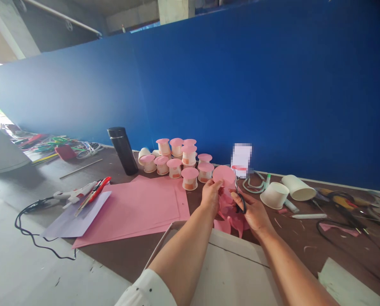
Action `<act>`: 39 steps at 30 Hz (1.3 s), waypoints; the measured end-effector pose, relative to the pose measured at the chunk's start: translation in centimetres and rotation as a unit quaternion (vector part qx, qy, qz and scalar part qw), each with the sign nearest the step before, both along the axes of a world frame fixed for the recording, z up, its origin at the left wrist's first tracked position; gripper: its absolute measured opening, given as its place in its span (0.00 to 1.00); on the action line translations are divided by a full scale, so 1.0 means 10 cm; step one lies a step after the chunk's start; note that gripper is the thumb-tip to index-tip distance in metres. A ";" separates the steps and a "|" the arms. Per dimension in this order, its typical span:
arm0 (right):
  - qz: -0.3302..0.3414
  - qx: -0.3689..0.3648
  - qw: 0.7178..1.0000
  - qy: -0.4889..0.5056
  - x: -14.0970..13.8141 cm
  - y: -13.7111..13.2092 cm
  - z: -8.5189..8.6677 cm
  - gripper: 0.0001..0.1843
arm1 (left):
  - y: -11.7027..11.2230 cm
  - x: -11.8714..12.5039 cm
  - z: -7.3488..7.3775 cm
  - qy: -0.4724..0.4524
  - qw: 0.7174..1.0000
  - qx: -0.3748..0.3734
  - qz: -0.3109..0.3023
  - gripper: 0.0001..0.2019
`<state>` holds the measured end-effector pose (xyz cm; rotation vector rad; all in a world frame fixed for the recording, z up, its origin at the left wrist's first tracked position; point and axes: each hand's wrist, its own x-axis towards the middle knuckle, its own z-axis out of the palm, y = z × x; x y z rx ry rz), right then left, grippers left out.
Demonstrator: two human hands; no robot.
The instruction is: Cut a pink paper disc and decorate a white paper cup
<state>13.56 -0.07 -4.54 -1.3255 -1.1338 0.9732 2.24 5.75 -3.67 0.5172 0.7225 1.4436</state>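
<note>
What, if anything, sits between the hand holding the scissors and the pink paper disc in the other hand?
Nothing visible. The left hand pinches the pink disc at its lower edge; the scissors in the right hand reach its right side. Pink offcuts hang below, not between.

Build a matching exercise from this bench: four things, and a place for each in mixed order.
Things: 1 pink disc; 2 scissors; 3 black flask; 4 glue gun.
Places: A in the right hand; B beside the lilac sheet; C in the left hand; D upright, left of the pink-topped cups.
Pairs: 1-C; 2-A; 3-D; 4-B.
</note>
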 end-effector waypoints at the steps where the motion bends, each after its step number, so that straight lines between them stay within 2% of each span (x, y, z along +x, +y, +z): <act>1: 0.000 0.000 1.000 0.000 0.00 0.00 0.00 0.34 | 0.00 0.00 0.00 0.002 1.000 -0.001 0.001 0.15; 10: 0.005 0.003 1.000 0.018 0.00 0.00 0.00 0.28 | -0.01 -0.01 0.02 0.006 1.000 0.001 0.000 0.14; 19: 0.000 -0.003 1.000 0.001 -0.01 -0.02 0.02 0.32 | -0.03 -0.01 0.04 0.000 1.000 0.002 0.002 0.15; 39: 0.003 0.000 1.000 -0.011 0.01 0.00 0.00 0.32 | -0.01 -0.01 -0.01 0.004 1.000 0.011 -0.002 0.15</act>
